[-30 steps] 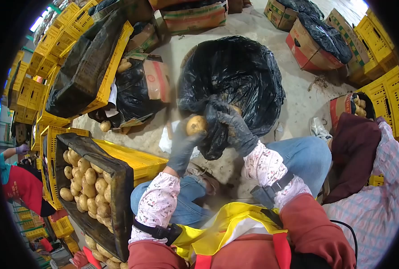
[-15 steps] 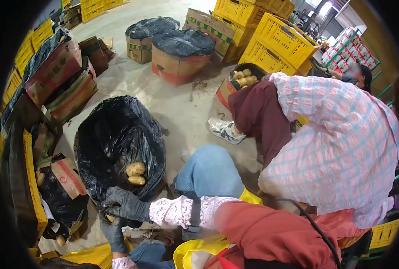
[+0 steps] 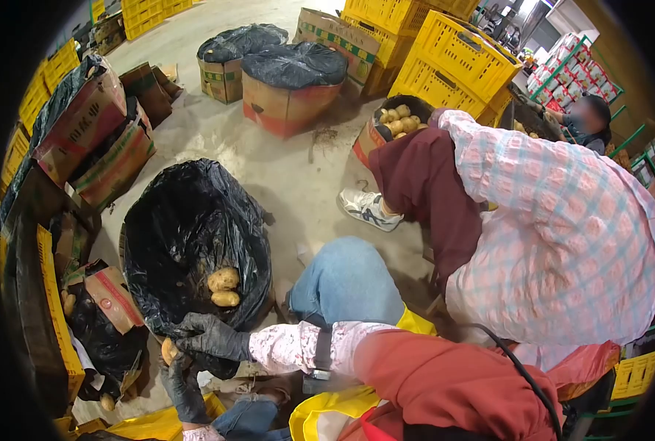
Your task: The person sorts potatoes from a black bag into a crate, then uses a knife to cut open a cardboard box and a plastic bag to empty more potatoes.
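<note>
A tan potato (image 3: pixel 169 351) is between my two hands at the near rim of a box. My left hand (image 3: pixel 182 388), in a dark grey glove, comes up from below, its fingers closed on the potato. My right hand (image 3: pixel 215 339), gloved alike, reaches in from the right with its fingertips against the potato's side; they partly hide it. Just beyond stands a box lined with a black plastic bag (image 3: pixel 187 213). Inside it, at the bottom, lie a larger potato (image 3: pixel 223 278) and a smaller potato (image 3: pixel 225 298), side by side.
A person in a checked shirt (image 3: pixel 555 220) sits close on my right, beside a box of potatoes (image 3: pixel 397 121). Yellow crates (image 3: pixel 456 59) are stacked behind. Bag-covered cartons (image 3: pixel 290 92) stand ahead; more cartons (image 3: pixel 81 132) crowd the left. Another person (image 3: pixel 588 121) is at far right.
My hands have shifted slightly and parted a little, so more of the potato shows between them. The view has moved a bit. The two potatoes in the bag lie as before.
</note>
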